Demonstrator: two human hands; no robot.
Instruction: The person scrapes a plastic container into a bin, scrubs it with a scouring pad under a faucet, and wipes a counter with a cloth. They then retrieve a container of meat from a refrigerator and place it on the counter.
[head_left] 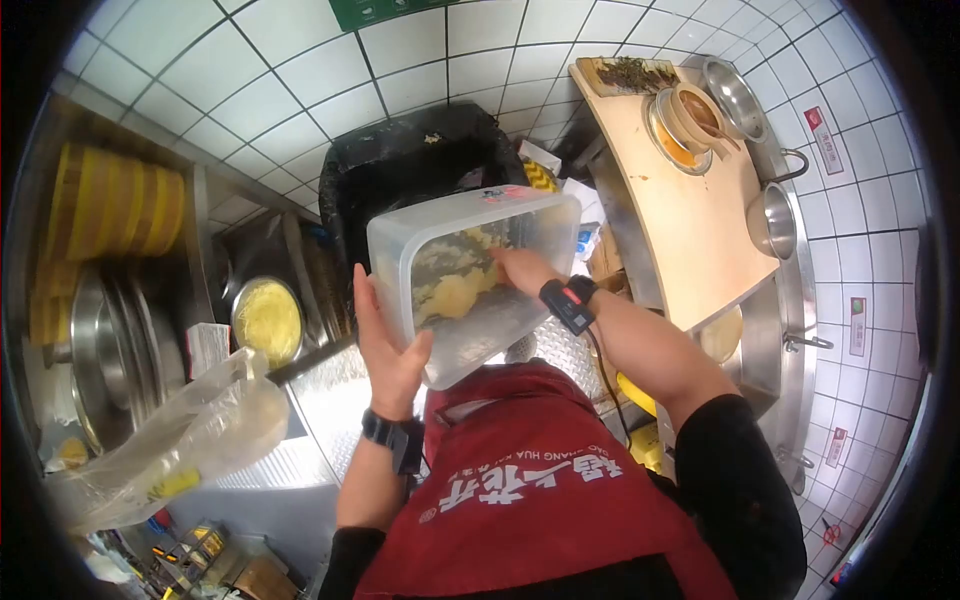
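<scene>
Gaping at the back is a black bag-lined waste bin (400, 165). Over it a clear rectangular plastic container (520, 225) is tilted on its side. The left hand (385, 345) holds its lower wall from outside. The right hand (520, 268) is inside, on the yellow mashed food (455, 295); its grip I cannot tell.

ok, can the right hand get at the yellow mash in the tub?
Likely yes. The tub is lidless and tilted, the left hand grips its side, and the right hand looks to be inside it, right by the mash. Nothing blocks it.
</scene>
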